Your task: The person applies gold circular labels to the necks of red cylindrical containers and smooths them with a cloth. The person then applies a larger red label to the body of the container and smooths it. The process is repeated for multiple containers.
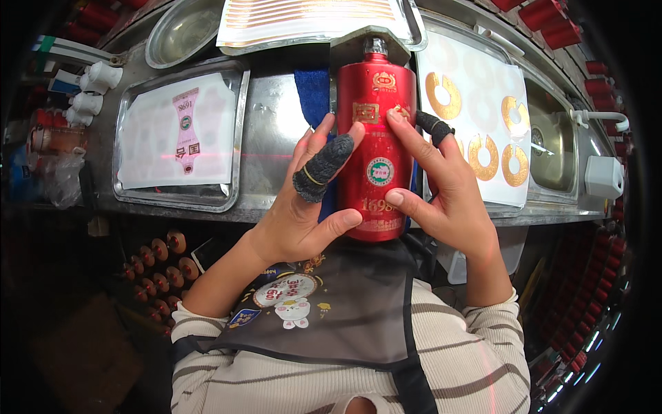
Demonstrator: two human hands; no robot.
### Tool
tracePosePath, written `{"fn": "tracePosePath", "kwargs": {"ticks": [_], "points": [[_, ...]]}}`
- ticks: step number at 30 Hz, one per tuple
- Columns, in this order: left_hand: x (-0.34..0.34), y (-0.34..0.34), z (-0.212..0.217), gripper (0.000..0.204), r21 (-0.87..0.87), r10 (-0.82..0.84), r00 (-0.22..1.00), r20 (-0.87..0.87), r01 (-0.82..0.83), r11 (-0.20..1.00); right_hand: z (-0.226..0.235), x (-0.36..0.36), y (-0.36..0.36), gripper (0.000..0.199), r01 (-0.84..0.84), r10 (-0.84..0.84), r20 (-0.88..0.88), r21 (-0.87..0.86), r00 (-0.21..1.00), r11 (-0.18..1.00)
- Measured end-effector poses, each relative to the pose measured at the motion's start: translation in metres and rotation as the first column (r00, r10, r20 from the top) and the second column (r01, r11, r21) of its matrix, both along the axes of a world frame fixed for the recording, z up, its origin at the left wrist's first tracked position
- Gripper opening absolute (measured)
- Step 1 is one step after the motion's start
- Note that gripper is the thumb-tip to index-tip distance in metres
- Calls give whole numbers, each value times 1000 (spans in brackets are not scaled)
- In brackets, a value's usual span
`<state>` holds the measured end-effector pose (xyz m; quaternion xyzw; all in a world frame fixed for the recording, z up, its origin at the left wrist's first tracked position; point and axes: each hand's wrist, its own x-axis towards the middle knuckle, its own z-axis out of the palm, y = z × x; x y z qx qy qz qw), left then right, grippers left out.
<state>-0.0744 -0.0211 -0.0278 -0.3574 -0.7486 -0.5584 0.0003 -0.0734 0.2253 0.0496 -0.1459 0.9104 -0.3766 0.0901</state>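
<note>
A red bottle (pixel 372 153) with gold emblems and a round green-and-white badge lies on its back, its clear neck pointing away from me. It rests over a blue cloth (pixel 312 93) in a metal holder (pixel 378 32). My left hand (pixel 303 179) is spread along the bottle's left side, with a dark grey sleeve on its index finger. My right hand (pixel 445 179) has its index fingertip on a small gold emblem (pixel 400 112) on the upper bottle. The right thumb touches the lower right of the bottle, and another finger wears a black sleeve.
To the left, a metal tray (pixel 238 148) holds a white sheet with a pink decal (pixel 186 131). On the right lies a sheet of gold C-shaped decals (pixel 443 95). A metal bowl (pixel 183 34), a gold-striped sheet (pixel 310 21) and a sink (pixel 552 148) stand farther out.
</note>
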Motion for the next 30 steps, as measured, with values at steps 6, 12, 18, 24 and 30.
{"fn": "tracePosePath", "kwargs": {"ticks": [6,12,18,24,30], "points": [[-3,-1,2,94,-31,-31,996,85,34,999,3,-1,2,91,-18,14,93,36,996,999],[-4,-1,-3,92,3,-26,999,41,26,1000,1,2,1,100,-26,25,61,11,998,1000],[-5,-3,-1,92,-33,-21,999,48,23,999,-2,1,4,109,-44,44,67,6,997,999],[-5,-3,5,92,-45,-17,997,78,21,999,1,-1,5,114,-49,47,107,24,993,999],[3,3,7,97,49,39,980,195,-50,998,4,-5,5,111,65,-61,89,-39,994,997]]}}
